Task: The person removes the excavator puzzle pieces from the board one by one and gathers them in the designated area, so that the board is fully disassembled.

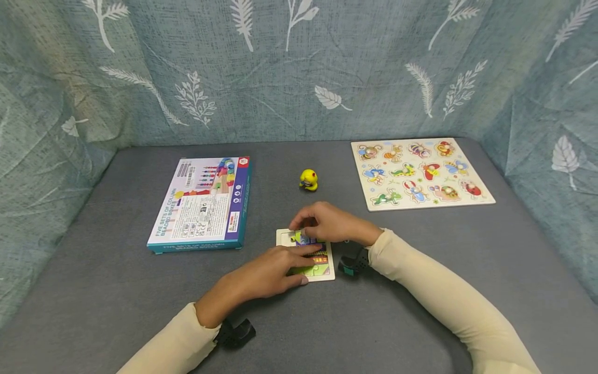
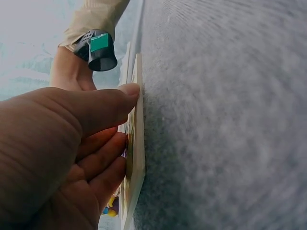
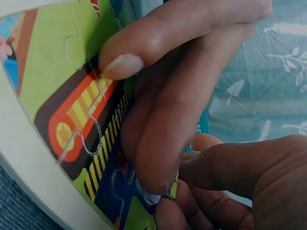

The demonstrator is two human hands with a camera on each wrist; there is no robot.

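A small jigsaw puzzle board (image 1: pixel 331 271) with a pale wooden rim lies on the grey table before me, its picture showing a vehicle with black-and-yellow stripes. My left hand (image 1: pixel 275 270) rests on it from the left, fingers spread over the picture and thumb at the near edge. At the far part of the board, my right hand (image 1: pixel 329 223) pinches a puzzle piece (image 3: pixel 173 189) between thumb and fingers. Most of that piece is hidden by the fingers, so I cannot tell whether it sits flat in its place.
Behind the puzzle stands a small yellow toy (image 1: pixel 308 179). A beaded-boxes carton (image 1: pixel 201 205) lies at the left, and a wooden insect peg board (image 1: pixel 420 174) at the back right. A leaf-patterned curtain (image 1: pixel 299 72) hangs along the table's far edge.
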